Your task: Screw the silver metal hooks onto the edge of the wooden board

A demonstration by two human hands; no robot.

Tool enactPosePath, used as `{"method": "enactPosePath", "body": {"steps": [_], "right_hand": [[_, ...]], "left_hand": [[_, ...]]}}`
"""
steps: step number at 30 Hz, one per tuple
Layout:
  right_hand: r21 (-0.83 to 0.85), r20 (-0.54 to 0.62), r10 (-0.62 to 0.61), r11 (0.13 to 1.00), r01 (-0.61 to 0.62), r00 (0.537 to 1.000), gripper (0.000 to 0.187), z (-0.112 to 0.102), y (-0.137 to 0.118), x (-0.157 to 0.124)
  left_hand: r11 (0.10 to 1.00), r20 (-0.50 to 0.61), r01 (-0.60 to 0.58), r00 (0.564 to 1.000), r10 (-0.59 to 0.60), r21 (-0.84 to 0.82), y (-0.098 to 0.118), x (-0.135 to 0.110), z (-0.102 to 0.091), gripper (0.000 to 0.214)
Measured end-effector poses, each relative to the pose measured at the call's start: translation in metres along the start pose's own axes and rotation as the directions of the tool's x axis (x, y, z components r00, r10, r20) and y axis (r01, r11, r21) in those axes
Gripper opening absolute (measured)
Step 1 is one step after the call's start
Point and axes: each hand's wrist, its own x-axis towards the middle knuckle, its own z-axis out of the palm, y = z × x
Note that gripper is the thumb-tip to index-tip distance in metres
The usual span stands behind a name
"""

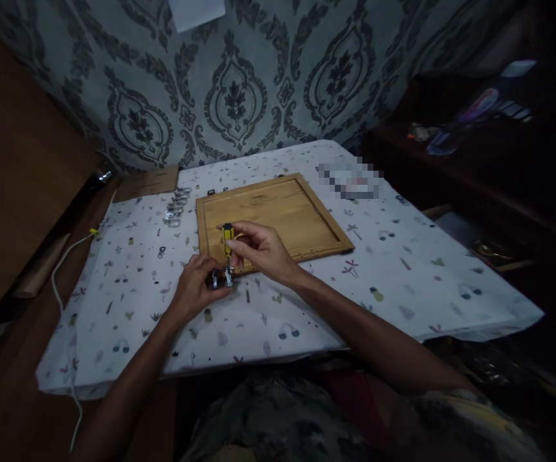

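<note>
My right hand (264,249) grips a yellow and black screwdriver (228,240) upright, its handle between thumb and fingers. The tip points down at a metal cabinet hinge (229,276) by the near left corner of a framed wooden panel (268,215). My left hand (195,287) is closed around the hinge, thumb in front and fingers behind. Whether the screwdriver's tip sits in a screw is too small to tell. Several more metal hinges (176,206) lie in a row on the cloth, left of the panel.
A patterned white cloth (278,333) covers the table. Brown cardboard (147,183) lies at the back left, and a blurred-out item (352,178) at the back right. A white cable (59,292) hangs over the left edge. An open drawer (480,240) stands to the right.
</note>
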Motion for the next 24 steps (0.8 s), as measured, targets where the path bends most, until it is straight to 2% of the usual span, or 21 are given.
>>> {"method": "enactPosePath", "body": {"steps": [6,12,17,24], "right_hand": [[-0.026,-0.024,0.002,1.000,-0.003,1.000,0.033,0.005,-0.006,0.000],[-0.001,0.054,0.012,1.000,-0.012,0.998,0.039,0.011,-0.018,0.006],[-0.014,0.136,-0.014,1.000,0.016,0.991,0.029,0.011,-0.017,0.008],[0.045,0.062,-0.023,0.999,0.020,0.998,0.031,0.014,-0.012,0.009]], "left_hand": [[0.999,-0.023,-0.036,0.999,0.035,-0.031,-0.003,0.001,0.001,0.033],[0.999,-0.023,-0.039,0.999,0.038,-0.027,0.001,0.003,-0.001,0.025],[1.000,-0.023,-0.024,0.999,0.024,-0.002,0.005,0.004,-0.001,0.020],[1.000,-0.014,-0.027,1.000,0.027,-0.016,0.002,0.004,-0.001,0.023]]}}
